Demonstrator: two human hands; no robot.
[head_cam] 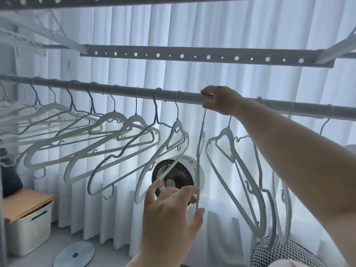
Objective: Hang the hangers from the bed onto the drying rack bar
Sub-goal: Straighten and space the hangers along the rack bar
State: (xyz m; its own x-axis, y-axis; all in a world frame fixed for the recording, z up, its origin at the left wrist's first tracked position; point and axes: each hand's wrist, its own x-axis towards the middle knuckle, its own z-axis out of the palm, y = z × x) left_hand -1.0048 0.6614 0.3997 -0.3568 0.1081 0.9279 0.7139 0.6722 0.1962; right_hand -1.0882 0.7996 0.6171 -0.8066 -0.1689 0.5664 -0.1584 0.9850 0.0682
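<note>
Head view: the only view, looking up at a drying rack in front of a white curtain (212, 26).
Bar (115, 91): a pale round rod running from 9 o'clock to 3 o'clock across the middle of the frame, dipping slightly toward the 3 o'clock side.
Right hand (219, 100): at 1 o'clock on the bar, arm reaching in from 4 o'clock. Finger and thumb are clenched on the wire hook of one hanger, right at the bar.
Hanger (199, 151): white, seen edge-on, hanging straight down from that hook toward 6 o'clock. Whether the hook is fully over the bar cannot be told.
Left hand (171, 209): at 6 o'clock, released, fingers spread and relaxed. The fingertips (200, 210) rest against the hanger's lower end without curling round it.
Hung hangers (107, 143): a row of white ones on the bar from 9 o'clock up to the right hand, with a few more (237, 170) at 3 o'clock of it.
Fan (177, 174): round, behind the hanger, just above the left hand.
Perforated rail (192, 56): at 12 o'clock, above the bar.
Basket (28, 228): white with an orange lid, on the floor at 8 o'clock.
Round disc (75, 254): flat on the floor at 7 o'clock.
Checked cushion (279, 253): at 5 o'clock.
</note>
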